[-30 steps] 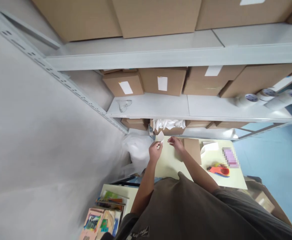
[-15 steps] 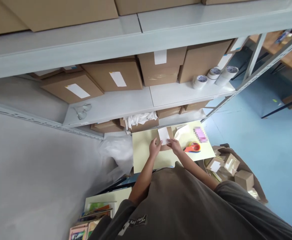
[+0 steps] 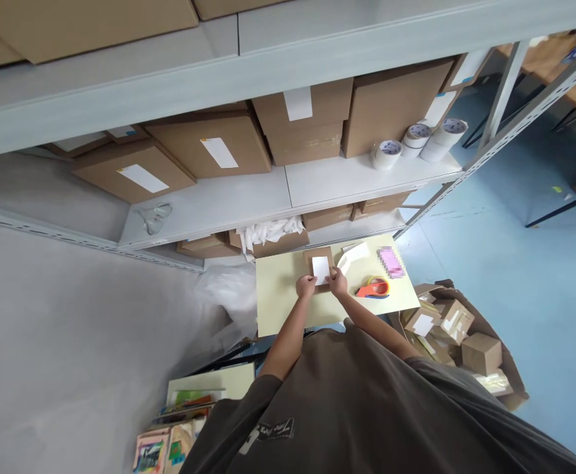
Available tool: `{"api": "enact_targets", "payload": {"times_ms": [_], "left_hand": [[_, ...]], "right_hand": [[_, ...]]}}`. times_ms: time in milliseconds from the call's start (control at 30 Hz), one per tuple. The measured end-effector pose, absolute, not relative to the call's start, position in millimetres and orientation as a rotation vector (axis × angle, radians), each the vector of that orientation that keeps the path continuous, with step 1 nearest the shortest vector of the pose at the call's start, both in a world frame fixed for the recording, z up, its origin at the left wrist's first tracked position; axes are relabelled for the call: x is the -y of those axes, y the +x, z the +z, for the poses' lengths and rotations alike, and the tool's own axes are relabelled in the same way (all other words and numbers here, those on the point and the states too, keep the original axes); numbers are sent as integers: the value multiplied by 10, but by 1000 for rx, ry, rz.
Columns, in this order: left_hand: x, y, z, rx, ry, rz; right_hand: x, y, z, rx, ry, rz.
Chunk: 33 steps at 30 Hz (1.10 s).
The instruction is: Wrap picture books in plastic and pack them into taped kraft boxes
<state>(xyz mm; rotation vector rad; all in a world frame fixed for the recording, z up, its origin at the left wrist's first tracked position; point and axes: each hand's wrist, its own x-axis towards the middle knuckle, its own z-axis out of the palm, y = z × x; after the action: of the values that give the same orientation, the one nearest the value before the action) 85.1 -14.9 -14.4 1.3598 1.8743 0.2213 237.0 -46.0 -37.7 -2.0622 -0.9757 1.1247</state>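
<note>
A small brown cardboard box [image 3: 309,255] lies on the pale yellow table [image 3: 278,296]. Over its top is a white label [image 3: 320,270], upright to my view and within the box's outline. My left hand [image 3: 307,286] pinches the label's lower left corner, fingers closed. At the lower right corner, my right hand [image 3: 338,282] is closed on the label too. Whether the label is stuck down or just above the cardboard, I cannot tell. To the right of my right hand lies an orange tape dispenser [image 3: 374,288], with a white paper strip [image 3: 351,255] behind.
Behind the table stands a grey shelf rack [image 3: 248,197] with cardboard boxes and several tape rolls [image 3: 387,155]. A large carton [image 3: 512,375] of small parcels is at the right. Plastic wrap [image 3: 228,289] hangs at the left. A pink blurred item [image 3: 391,262] lies on the table.
The white label has shifted down from the box's far edge and sits straighter over it. My left hand has closed on its near left corner. The view has shifted slightly.
</note>
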Motion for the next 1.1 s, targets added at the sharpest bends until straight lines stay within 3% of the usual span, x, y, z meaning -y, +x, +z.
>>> {"api": "enact_targets", "payload": {"times_ms": [433,600,867,1100], "left_hand": [[-27,833,-177,-1997,1524,-140],[-78,871,-229,-1656,1928,73],[-207,807,-459,-1388,1932,-155],[-291,457,-519,-1261,1919,-39]], "right_hand": [[203,2355,-390,1214,-2323,1114],[296,2390,-353,1440,-2213,1090],[722,2532,-394,1574,-2175,1196],[795,2645,-338,1279,-2202,1035]]}}
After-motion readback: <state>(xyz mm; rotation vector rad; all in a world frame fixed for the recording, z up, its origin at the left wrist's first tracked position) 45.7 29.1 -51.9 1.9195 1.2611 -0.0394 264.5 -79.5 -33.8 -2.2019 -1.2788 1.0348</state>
